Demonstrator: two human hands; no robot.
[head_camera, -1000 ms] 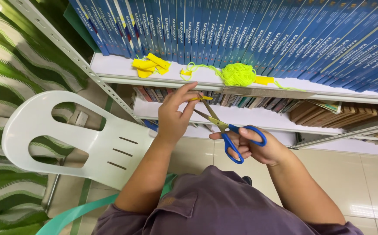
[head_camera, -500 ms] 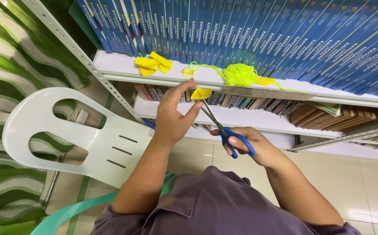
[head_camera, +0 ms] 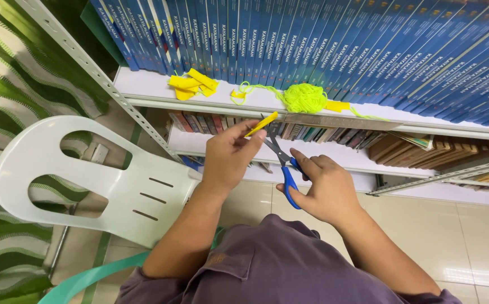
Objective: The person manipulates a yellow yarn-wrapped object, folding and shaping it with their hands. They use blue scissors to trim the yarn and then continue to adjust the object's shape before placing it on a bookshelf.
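My left hand (head_camera: 227,157) pinches a small yellow paper piece (head_camera: 261,124) between thumb and fingers, just below the shelf edge. My right hand (head_camera: 320,188) grips blue-handled scissors (head_camera: 281,160), whose blades point up toward the paper and sit right beside it. On the white shelf (head_camera: 154,90) above lie several yellow paper scraps (head_camera: 192,84), a ball of neon yellow-green yarn (head_camera: 303,97) with a loose loop, and a metal ruler (head_camera: 343,120) along the shelf's front edge.
A row of blue books (head_camera: 312,39) fills the upper shelf, and mixed books (head_camera: 424,147) lie on the lower one. A white plastic chair (head_camera: 87,180) stands at left by a green striped curtain (head_camera: 14,95). Tiled floor (head_camera: 469,236) lies at right.
The scissors' blades have closed and the right hand has turned over the handles. The left hand tilted the yellow piece edge-on and raised it slightly. The view shifted a little.
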